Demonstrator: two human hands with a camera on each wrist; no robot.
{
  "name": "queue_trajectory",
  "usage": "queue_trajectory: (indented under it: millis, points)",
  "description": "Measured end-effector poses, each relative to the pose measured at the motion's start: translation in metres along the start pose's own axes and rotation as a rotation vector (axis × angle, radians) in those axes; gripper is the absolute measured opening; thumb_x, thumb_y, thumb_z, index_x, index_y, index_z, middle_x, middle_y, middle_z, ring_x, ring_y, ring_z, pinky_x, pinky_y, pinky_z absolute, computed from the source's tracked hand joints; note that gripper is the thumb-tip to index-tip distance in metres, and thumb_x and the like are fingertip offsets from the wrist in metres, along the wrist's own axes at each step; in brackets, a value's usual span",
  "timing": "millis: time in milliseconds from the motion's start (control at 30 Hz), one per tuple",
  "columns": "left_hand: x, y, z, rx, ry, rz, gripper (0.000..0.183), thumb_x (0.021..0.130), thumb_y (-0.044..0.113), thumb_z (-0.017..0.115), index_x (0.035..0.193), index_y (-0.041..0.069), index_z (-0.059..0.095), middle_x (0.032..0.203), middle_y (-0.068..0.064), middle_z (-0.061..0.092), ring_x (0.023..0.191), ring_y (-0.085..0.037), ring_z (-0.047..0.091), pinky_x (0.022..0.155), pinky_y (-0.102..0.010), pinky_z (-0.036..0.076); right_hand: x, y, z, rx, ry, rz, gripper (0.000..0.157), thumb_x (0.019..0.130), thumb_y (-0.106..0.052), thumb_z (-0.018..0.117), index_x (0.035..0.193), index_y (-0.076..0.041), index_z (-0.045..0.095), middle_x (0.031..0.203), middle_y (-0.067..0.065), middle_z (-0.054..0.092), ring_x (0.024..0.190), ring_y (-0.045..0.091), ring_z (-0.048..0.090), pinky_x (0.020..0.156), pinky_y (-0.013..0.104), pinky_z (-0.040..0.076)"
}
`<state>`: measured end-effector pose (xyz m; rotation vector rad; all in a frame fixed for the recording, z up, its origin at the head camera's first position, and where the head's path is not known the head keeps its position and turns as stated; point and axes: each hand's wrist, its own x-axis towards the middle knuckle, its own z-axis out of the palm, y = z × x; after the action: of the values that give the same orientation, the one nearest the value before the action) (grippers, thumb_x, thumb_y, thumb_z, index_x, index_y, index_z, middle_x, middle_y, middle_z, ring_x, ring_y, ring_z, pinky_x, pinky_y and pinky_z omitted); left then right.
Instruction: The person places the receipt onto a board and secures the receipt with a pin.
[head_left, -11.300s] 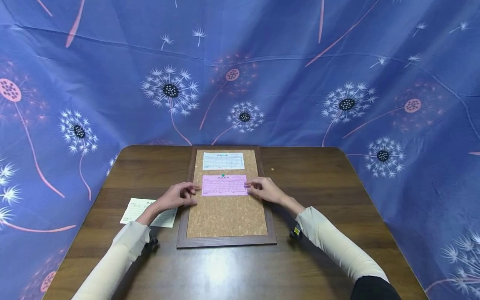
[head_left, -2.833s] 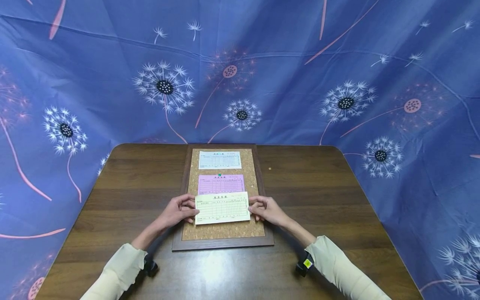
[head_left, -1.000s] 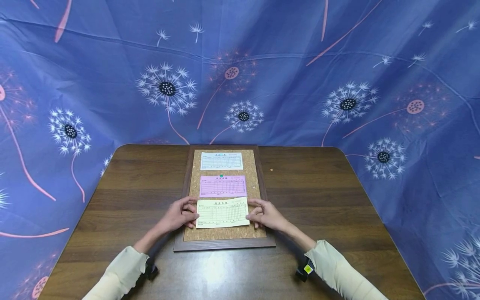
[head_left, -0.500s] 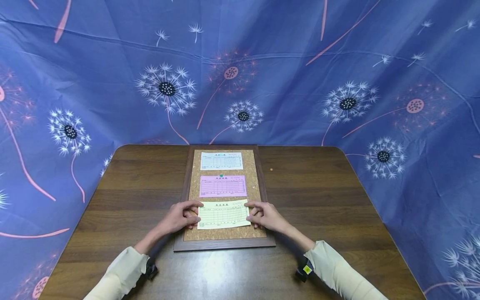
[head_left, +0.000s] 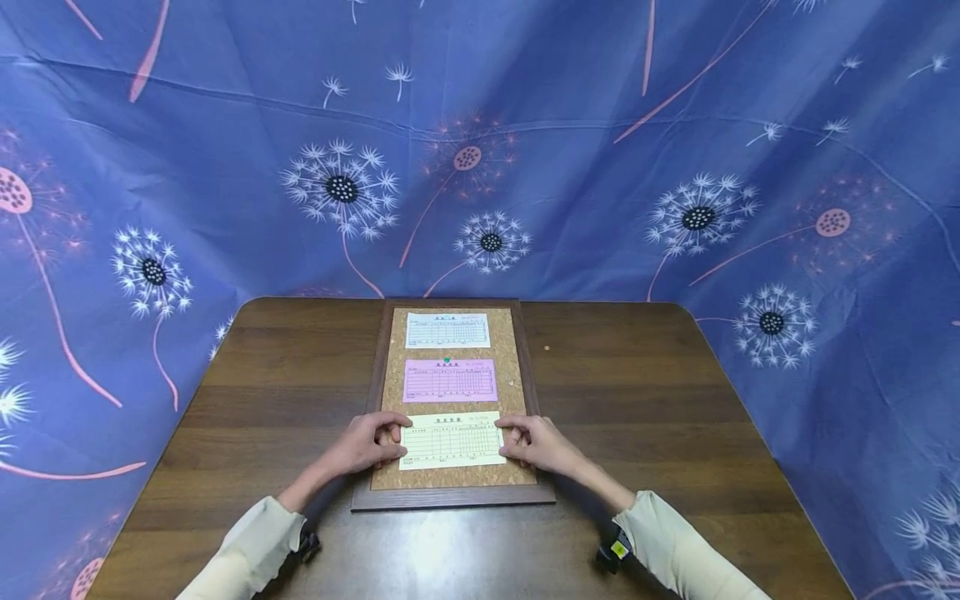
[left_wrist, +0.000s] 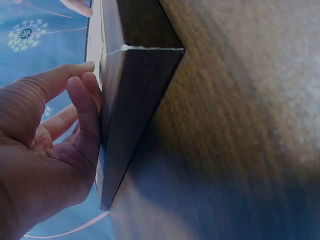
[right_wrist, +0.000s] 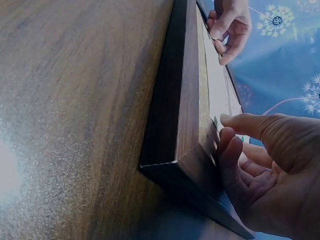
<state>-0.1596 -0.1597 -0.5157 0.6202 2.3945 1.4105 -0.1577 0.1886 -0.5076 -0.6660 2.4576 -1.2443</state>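
Observation:
A wood-framed cork board (head_left: 453, 486) lies at the table's middle. On it are a white slip (head_left: 447, 330) at the top, a pink slip (head_left: 450, 381) below it with a green pin (head_left: 447, 361) at its top edge, and a yellow slip (head_left: 452, 440) lowest. My left hand (head_left: 390, 437) pinches the yellow slip's left edge and my right hand (head_left: 512, 437) pinches its right edge. The slip lies flat on the cork. In the left wrist view my left hand (left_wrist: 82, 80) lies against the frame (left_wrist: 135, 100). In the right wrist view my right hand (right_wrist: 235, 132) lies against the frame (right_wrist: 187, 120).
The dark wooden table (head_left: 645, 400) is ringed by a blue dandelion-print cloth (head_left: 585, 167) at the back and both sides. A small yellow pin (head_left: 547, 347) lies on the table right of the board.
The yellow slip, earlier on the table at the left, was carried to the board with both hands. Over the last second it has settled flat below the pink slip.

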Motion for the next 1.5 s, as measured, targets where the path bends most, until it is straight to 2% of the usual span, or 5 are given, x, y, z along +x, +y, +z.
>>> queue_trajectory:
  millis: [200,367,800,1167,1500]
  points:
    - [0.003,-0.001,-0.001,0.057,0.032,0.025,0.041,0.081,0.000,0.078,0.118,-0.010,0.065,0.084,-0.009,0.063,0.061,0.002,0.049,0.055,-0.017,0.043,0.003,0.002,0.000,-0.062,0.014,-0.013,0.047,0.084,0.000,0.077,0.128,0.009,0.064,0.073,0.004,0.067,0.057,-0.002,0.049,0.052,0.017,0.043]
    - [0.004,-0.002,-0.003,0.086,0.033,0.003,0.047,0.078,0.003,0.082,0.120,-0.008,0.065,0.086,-0.010,0.063,0.063,0.001,0.049,0.057,-0.018,0.042,0.004,0.002,0.001,-0.086,0.014,0.003,0.048,0.083,-0.002,0.079,0.128,0.008,0.064,0.074,0.002,0.066,0.060,-0.002,0.050,0.054,0.017,0.044]
    - [0.001,-0.003,-0.003,0.084,0.054,-0.022,0.050,0.075,0.003,0.086,0.119,-0.007,0.066,0.085,-0.010,0.064,0.061,0.002,0.050,0.057,-0.018,0.043,0.014,0.007,-0.010,0.000,0.034,-0.017,0.037,0.089,0.000,0.073,0.124,0.010,0.066,0.074,0.009,0.070,0.054,0.000,0.053,0.049,0.018,0.046]
    - [0.001,-0.004,-0.001,0.064,0.040,-0.024,0.050,0.074,0.001,0.086,0.120,-0.007,0.066,0.086,-0.009,0.063,0.061,0.001,0.050,0.057,-0.018,0.043,0.035,0.035,-0.058,-0.016,0.208,-0.051,0.027,0.091,0.000,0.070,0.116,0.011,0.068,0.074,0.015,0.069,0.053,0.012,0.061,0.046,0.023,0.050]
    - [0.001,-0.001,0.002,0.034,0.030,-0.011,0.050,0.074,0.000,0.085,0.120,-0.007,0.065,0.087,-0.012,0.062,0.060,0.002,0.050,0.057,-0.018,0.043,0.063,0.069,-0.109,-0.108,0.382,0.111,0.027,0.093,-0.002,0.070,0.119,0.009,0.069,0.087,0.025,0.073,0.062,0.030,0.069,0.051,0.026,0.054]
